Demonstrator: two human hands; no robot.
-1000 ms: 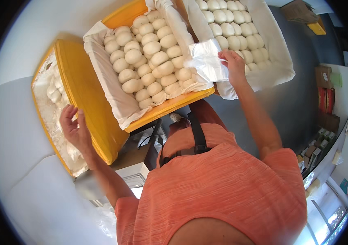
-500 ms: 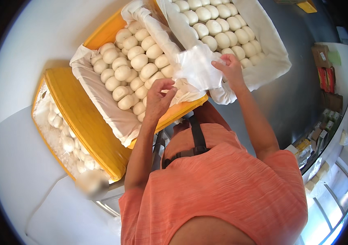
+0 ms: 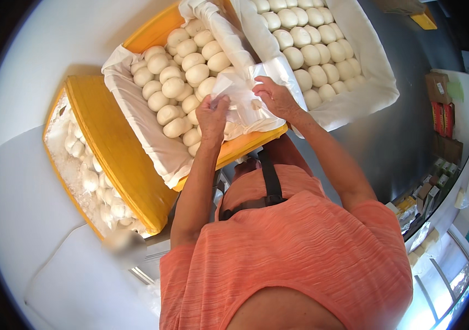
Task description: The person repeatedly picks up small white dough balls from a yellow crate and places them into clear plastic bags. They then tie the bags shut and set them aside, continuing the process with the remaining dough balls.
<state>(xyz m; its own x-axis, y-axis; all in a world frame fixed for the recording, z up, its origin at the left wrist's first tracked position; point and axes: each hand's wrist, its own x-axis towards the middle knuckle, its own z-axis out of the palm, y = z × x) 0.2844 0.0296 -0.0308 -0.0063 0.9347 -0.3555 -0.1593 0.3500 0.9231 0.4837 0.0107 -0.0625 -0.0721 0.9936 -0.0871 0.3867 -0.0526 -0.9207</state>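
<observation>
A thin, clear plastic bag (image 3: 235,92) stretches between my hands, over the corner where two cloth-lined crates meet. My left hand (image 3: 212,119) is closed, pinching the bag's left edge between thumb and fingers. With fingers bent, my right hand (image 3: 279,100) grips the bag's right side; its fingertips are partly lost against the shiny film. Beneath the bag lies more whitish plastic film (image 3: 274,70). To the left of it, round white buns (image 3: 173,87) are heaped in the yellow crate (image 3: 145,34), right beside my left hand.
More white buns (image 3: 311,55) sit in rows in the second cloth-lined crate (image 3: 380,71) at the far right. At the left stands another yellow crate (image 3: 116,148), tipped on its side, with white bulb-like pieces (image 3: 89,179) showing. Boxes (image 3: 438,88) line the right side.
My left hand has closed on the plastic bag and moved slightly up. The right hand has come left, drawing nearer to the left one. The bag now spans both hands.
</observation>
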